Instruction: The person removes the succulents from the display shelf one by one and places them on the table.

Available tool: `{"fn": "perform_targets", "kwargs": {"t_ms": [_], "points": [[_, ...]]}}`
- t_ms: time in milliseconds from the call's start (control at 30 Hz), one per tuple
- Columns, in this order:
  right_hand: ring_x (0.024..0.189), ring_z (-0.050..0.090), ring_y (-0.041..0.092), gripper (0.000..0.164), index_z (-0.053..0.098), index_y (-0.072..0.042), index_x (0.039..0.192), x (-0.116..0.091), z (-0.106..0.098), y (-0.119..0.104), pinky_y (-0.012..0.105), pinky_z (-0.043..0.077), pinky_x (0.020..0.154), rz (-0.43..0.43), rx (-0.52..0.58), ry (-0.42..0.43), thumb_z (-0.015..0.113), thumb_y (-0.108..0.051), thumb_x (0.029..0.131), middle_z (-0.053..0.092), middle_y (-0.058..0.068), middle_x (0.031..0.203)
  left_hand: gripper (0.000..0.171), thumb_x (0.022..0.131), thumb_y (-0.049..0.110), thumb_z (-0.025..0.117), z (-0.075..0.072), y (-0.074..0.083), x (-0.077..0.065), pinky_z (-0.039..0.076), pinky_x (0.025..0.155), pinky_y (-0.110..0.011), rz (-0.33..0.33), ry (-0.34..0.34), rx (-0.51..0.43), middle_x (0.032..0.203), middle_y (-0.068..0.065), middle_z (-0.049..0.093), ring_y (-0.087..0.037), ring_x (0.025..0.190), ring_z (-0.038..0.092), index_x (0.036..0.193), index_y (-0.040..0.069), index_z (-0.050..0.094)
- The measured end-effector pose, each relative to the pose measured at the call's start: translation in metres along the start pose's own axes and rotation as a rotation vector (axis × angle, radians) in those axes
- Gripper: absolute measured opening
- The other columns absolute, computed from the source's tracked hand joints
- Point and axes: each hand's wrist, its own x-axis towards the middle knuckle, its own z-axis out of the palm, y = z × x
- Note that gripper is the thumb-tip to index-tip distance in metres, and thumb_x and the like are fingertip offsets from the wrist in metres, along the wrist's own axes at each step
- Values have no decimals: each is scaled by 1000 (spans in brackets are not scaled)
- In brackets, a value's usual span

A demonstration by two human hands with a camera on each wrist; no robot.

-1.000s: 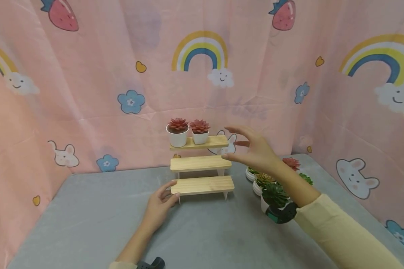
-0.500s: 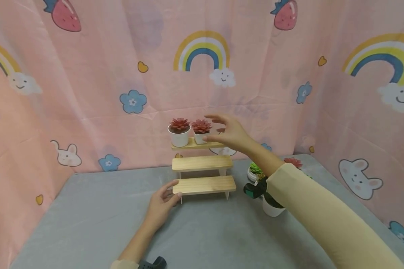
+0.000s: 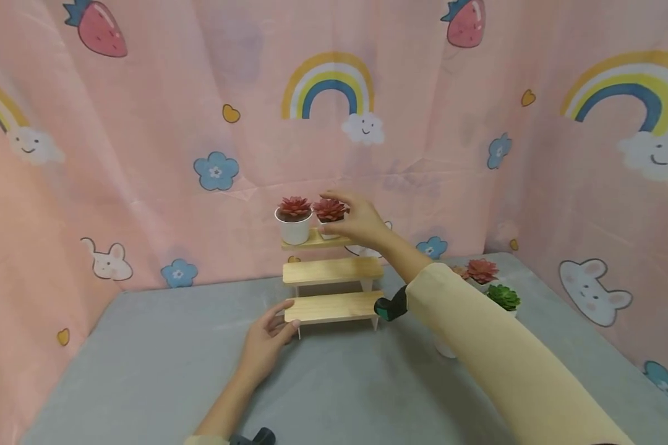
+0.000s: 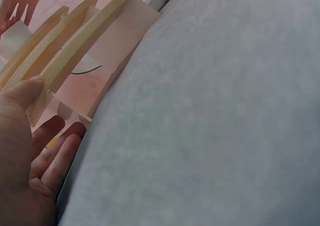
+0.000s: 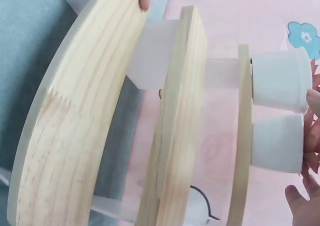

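A three-tier wooden stand with pale legs stands on the grey cloth. My left hand grips the left end of its lowest shelf, thumb against the edge as the left wrist view shows. On the top shelf sit two red succulents, one in a round white pot, the other in a tapered white pot. Around the tapered pot's plant curves my right hand, coming from the right. In the right wrist view a fingertip is at the leaves, and a gap shows between thumb and pot.
Right of the stand, partly behind the right sleeve, are more potted plants, among them a red succulent and a green one. A pink patterned curtain hangs close behind the stand.
My right hand has moved left from beside the top shelf to around the tapered pot's succulent. The left hand has stayed at the lowest shelf's end.
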Motion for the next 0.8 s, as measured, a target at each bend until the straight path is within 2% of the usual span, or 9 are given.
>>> {"fn": "perform_targets", "kwargs": {"t_ms": [167,267,367,567,800], "points": [[144,44,32,70,49,-13,150,4,5,4,53,44,113,28,16,18,81,-19,88,44,8,160,50,91,19,77,1,0,2,60,73,-25,5,3,0,119,-23,72,-20,93,75,138,13,61],[130,59,31,63,54,-9,146,5,8,9,46,52,106,34,70,27,79,-15,89,55,12,149,50,91,20,76,1,0,2,60,72,-26,6,1,8,118,-23,72,-19,93,75,138,12,61],[119,65,28,56,59,-8,141,4,8,13,40,57,98,31,85,56,79,-12,88,62,12,140,51,92,22,76,3,2,1,60,73,-26,12,-7,10,119,-23,72,-21,94,75,139,12,60],[117,64,26,52,64,-12,137,-3,5,13,41,57,97,43,63,74,81,-15,87,64,9,135,50,92,17,75,5,5,-1,59,73,-25,7,-6,-23,121,-25,71,-28,98,75,139,10,60],[119,62,26,53,66,-14,135,-22,-2,12,41,60,90,69,19,99,83,-20,85,60,7,139,50,92,22,76,2,6,-1,60,76,-27,-10,-7,4,122,-23,71,-29,100,75,139,13,60]]}}
